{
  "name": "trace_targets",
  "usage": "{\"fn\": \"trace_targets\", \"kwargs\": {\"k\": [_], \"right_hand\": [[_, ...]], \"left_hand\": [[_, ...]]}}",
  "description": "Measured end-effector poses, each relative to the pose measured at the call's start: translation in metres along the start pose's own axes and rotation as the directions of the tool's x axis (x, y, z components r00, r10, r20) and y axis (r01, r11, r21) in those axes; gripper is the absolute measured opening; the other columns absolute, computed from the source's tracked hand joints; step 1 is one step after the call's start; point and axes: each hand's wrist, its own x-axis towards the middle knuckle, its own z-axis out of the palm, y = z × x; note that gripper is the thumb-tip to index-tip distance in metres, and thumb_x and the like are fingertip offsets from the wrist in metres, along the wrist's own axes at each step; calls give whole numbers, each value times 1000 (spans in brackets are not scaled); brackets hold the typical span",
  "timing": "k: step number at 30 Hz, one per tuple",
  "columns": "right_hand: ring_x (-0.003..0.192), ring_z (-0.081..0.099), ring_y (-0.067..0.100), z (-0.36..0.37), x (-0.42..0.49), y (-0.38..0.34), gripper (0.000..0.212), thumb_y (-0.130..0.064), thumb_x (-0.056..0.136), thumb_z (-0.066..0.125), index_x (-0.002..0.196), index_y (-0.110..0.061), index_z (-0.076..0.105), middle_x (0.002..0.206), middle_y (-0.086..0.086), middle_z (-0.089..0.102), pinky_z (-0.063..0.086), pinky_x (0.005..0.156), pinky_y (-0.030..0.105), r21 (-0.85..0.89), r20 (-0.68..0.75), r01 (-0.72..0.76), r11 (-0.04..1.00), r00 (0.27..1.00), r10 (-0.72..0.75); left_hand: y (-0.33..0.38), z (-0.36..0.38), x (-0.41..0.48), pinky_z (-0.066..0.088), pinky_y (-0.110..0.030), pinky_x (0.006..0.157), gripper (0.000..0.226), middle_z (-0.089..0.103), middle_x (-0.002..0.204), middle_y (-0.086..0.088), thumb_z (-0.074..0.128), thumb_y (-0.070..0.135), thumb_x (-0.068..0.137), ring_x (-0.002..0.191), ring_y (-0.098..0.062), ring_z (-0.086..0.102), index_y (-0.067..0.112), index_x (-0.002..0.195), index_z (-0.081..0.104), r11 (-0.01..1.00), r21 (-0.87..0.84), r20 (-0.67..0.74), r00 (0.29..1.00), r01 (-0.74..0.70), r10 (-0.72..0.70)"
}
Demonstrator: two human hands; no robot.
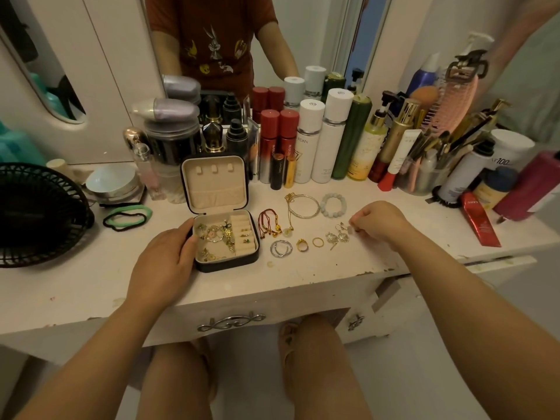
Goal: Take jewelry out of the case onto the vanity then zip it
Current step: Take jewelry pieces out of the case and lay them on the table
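A small black jewelry case (212,266) with a cream lining stands open on the white vanity (318,268), its lid upright. Several small pieces lie tangled in its tray. My left hand (169,253) grips the case's left side. Right of the case lie red cord bracelets (268,222), a thin bangle (303,206), a pale bead bracelet (334,204), silver hoops (281,247), two gold rings (309,244) and silver earrings (338,237). My right hand (378,221) pinches a small earring (348,228) just above the vanity, beside the silver earrings.
Bottles, sprays and tubes (318,137) crowd the back of the vanity below a mirror. A cup of brushes (424,174) stands at the right. A black fan (39,213) and green hair ties (127,218) sit on the left. A red tube (480,219) lies at the right edge.
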Motion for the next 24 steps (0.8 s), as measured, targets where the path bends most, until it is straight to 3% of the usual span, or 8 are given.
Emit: {"fn": "trace_targets", "kwargs": {"k": [5,9,11,15,19,24], "right_hand": [[89,58,17,-4,1,2,25,-5,91,48,102,-6,71,90,4,66,47,94,34,33,22,-7,999,1000,6],[86,58,19,-7,-3,-2,27,-5,92,45,99,-8,70,94,5,66,49,90,36,115,-71,53,992,997,-45],[86,58,18,-6,-11,-10,24,-6,92,46,98,-10,69,97,4,66,49,83,34,177,-104,121,977,989,-104],[91,57,14,17,-30,-41,20,-12,92,50,100,-14,69,100,-3,64,47,85,31,218,-103,274,937,961,-257],[89,59,13,55,-56,-68,18,-16,92,52,101,-19,68,100,-3,66,49,79,28,152,-33,383,911,923,-383],[95,57,11,86,-81,-92,22,-18,92,52,106,-20,68,111,-1,66,44,81,23,70,18,562,824,825,-564]], "left_hand": [[2,0,0,40,-34,72,50,63,111,-8,22,42,93,96,-22,53,25,136,42,1000,4,8,1000,4,-4],[0,1,0,39,-33,73,53,63,111,-7,21,43,91,96,-21,53,25,136,41,1000,4,10,1000,9,-9],[2,0,0,38,-32,72,51,63,109,-7,22,41,91,95,-21,52,26,135,42,1000,-1,7,1000,12,-12],[4,-2,0,36,-31,71,52,63,106,-6,21,42,89,93,-19,52,27,134,43,1000,-13,6,1000,17,-17],[9,-3,-2,35,-31,72,52,63,105,-7,22,41,89,94,-20,51,25,134,43,1000,-23,3,1000,14,-14],[10,-5,-2,39,-34,78,49,63,106,-9,24,39,90,99,-23,52,26,132,44,999,-34,-2,1000,26,-26]]}}
